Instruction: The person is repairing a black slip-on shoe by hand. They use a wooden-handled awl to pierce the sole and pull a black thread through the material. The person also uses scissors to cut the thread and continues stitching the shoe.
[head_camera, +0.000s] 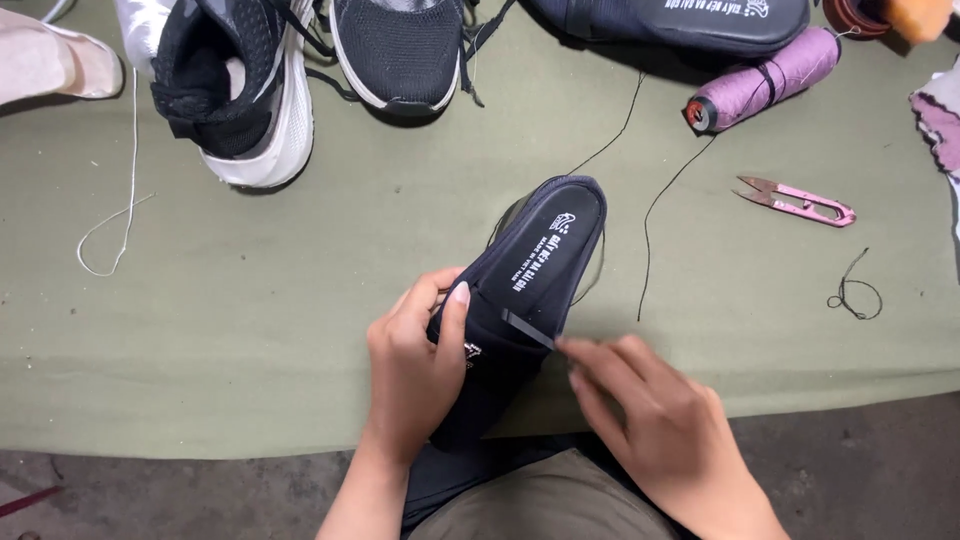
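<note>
The dark slip-on shoe (520, 300) lies near the front edge of the olive-green tabletop (250, 330), sole side down, its heel toward the person and its toe pointing away and to the right; white print shows on its insole. The left hand (415, 375) wraps around the shoe's left side near the heel, fingers curled closed on the upper and thumb lying along the rim of the opening. The right hand (650, 420) sits just right of the shoe's heel, its fingertips pinched narrowly on a thin dark strip (527, 329) that crosses the shoe's opening. A small metal piece (470, 350) glints on the shoe beside the left thumb.

A black thread (650, 230) runs from beside the shoe's toe away across the tabletop. To the right of the shoe, well apart, lie pink thread snips (797, 203), and farther right a small coil of black thread (855, 293). Beyond the snips, up and right of the shoe, a spool of purple thread (765, 78) rests on its side. Beyond the shoe's toe, at the far edge, lies another dark insole (680, 22). Far left of the shoe stand a black-and-white sneaker (245, 90) and a black mesh sneaker (398, 50), with a loose white thread (125, 215) lying left of them.
</note>
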